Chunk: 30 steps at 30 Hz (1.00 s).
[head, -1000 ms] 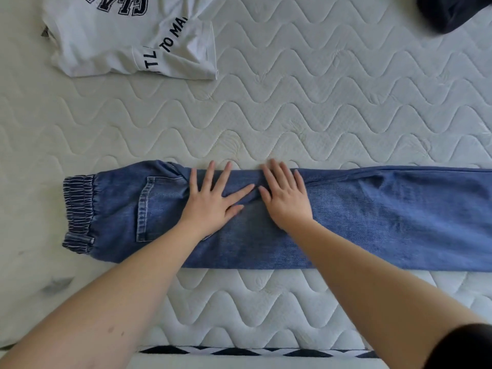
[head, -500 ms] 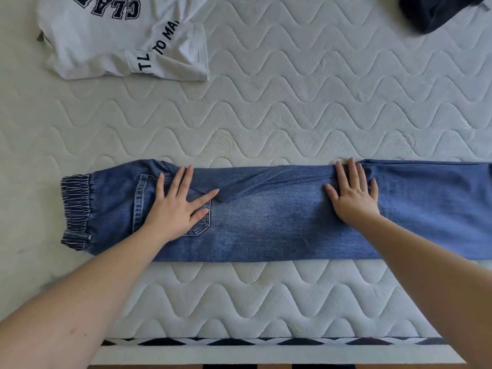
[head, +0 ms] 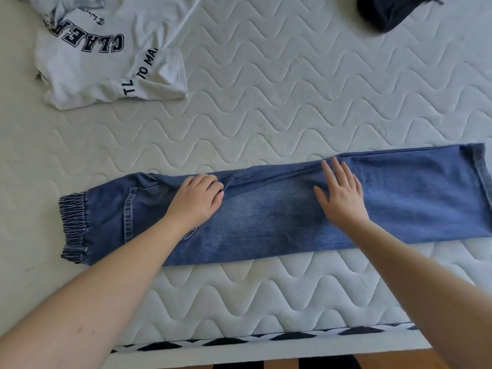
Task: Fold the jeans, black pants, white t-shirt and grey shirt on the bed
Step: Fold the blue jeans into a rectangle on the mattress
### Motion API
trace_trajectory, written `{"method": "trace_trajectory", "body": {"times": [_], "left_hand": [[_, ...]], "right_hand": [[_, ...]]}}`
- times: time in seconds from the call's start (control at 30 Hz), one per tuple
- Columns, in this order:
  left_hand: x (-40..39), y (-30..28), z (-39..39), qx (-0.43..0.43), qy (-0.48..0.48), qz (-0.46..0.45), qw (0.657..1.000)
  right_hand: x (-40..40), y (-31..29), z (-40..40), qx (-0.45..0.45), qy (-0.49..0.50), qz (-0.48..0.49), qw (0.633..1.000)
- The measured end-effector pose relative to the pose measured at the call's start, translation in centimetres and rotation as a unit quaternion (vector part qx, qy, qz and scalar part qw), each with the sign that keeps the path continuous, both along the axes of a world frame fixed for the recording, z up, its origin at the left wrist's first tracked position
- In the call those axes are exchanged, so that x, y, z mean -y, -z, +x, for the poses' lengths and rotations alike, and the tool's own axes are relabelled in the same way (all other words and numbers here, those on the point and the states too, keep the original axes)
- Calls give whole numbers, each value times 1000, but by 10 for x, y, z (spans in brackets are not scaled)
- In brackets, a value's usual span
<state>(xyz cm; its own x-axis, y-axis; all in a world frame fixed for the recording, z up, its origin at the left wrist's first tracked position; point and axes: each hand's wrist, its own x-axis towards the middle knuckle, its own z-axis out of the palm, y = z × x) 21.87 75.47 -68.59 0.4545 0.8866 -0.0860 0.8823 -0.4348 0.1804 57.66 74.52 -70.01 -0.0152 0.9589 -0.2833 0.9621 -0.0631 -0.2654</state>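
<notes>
The blue jeans (head: 266, 217) lie folded lengthwise across the bed, elastic waistband at the left and leg hems at the right. My left hand (head: 197, 201) rests near the back pocket with its fingers curled into the denim at the crotch fold. My right hand (head: 340, 195) lies flat and spread on the legs. The white t-shirt (head: 106, 54) with dark lettering is crumpled at the far left. A dark bundle, the black pants (head: 386, 12), sits at the far right edge. I see no grey shirt.
The white quilted mattress (head: 266, 102) fills the view. Its near edge has a black-and-white patterned trim (head: 266, 338), with wooden floor (head: 399, 360) below.
My left hand has slid right and curled its fingers into the denim. My right hand moved along the legs. The view shifted, so the leg hems now show at the right.
</notes>
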Motion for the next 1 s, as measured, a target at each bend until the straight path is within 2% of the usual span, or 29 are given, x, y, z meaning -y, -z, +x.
{"method": "trace_trajectory", "body": {"times": [0.23,0.4,0.5,0.67,0.9,1.0], "left_hand": [[-33,-3,88,43,-21,-22,999],[-46,6,170,51,-19,-92,994],[-50,15,216,24,-24,-108,994],[-47,34,259,-41,-96,-158,982],[-23,47,269,-111,-57,-107,986],[-19,51,270,-123,-50,-101,986]], "right_hand": [[23,-8,85,-11,61,-4,998],[38,-12,162,-8,124,-26,992],[39,-14,203,-5,169,-20,985],[29,-6,260,-10,275,-21,961],[8,9,321,-54,366,-57,927],[-4,4,334,-119,379,-79,915]]}}
